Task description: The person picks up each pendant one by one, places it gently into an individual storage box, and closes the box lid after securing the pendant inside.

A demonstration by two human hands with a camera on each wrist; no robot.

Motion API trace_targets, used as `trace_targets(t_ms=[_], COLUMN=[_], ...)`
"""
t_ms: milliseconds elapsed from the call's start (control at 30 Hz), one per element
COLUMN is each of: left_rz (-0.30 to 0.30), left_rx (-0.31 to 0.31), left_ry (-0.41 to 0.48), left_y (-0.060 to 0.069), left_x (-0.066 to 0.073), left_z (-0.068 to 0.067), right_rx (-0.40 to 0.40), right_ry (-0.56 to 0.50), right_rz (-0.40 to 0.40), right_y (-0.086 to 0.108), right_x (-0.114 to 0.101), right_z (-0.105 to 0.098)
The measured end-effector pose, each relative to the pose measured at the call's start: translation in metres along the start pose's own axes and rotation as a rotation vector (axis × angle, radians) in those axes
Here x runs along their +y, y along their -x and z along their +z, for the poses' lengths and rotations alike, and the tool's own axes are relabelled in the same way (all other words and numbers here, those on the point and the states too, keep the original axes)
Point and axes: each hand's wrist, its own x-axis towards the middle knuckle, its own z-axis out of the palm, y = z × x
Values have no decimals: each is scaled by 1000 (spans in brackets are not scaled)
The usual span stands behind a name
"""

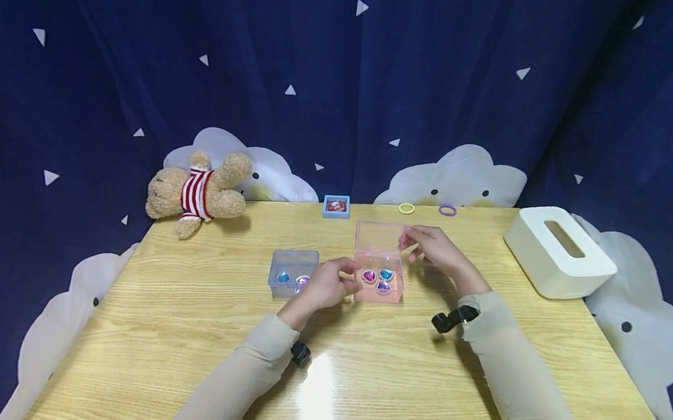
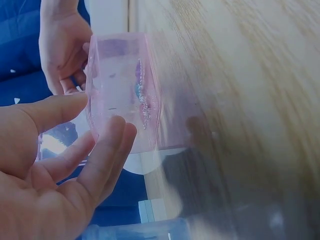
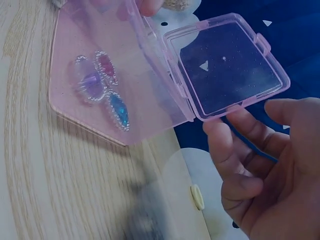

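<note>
A clear pink plastic box stands on the table with its hinged lid raised. Inside lie three heart-shaped jewels with beaded silver rims: a pink one, a blue one and a purple one. My left hand holds the box at its left side, thumb near the front rim. At the lid's right edge, my right hand pinches the lid with its fingertips. A clear bluish box stands open left of the pink one, with blue and purple jewels in it, partly behind my left hand.
A teddy bear in a striped shirt lies at the back left. Along the back edge are a small blue square case, a yellow ring and a purple ring. A white tissue box stands at the right.
</note>
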Motion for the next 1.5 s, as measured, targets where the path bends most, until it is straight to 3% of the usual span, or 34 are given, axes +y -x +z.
trace_targets(t_ms=[367, 833, 1500], left_rz=[5, -1, -54], left_rx=[-2, 4, -2], left_ry=[12, 0, 18], left_y=[-2, -1, -1], left_x=[-1, -1, 1], left_z=[0, 0, 0], right_rx=[-56, -147, -139], right_ry=[98, 145, 164], right_rz=[17, 31, 9], right_y=[8, 11, 10], right_x=[-3, 4, 5], right_z=[-5, -3, 2])
